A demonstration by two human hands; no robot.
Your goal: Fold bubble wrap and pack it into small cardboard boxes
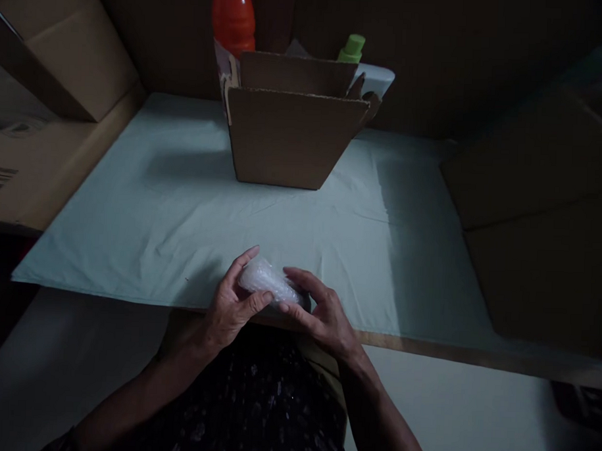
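A bubble-wrapped bundle (268,281) lies between my two hands, just above the near edge of the cloth-covered table. What is inside the wrap cannot be made out, though a dark end shows by the right palm. My left hand (232,305) grips the bundle's left end, thumb in front and fingers behind. Around the other end my right hand (324,313) is curled, with its thumb on the near side and its index finger along the top.
A pale green cloth (183,208) covers the table. Toward the back stands an open cardboard box (289,139), with an orange bottle (234,19), a green-capped bottle (353,48) and a white container (376,78) at it. More cardboard (84,53) stands left, and a dark carton (537,247) right.
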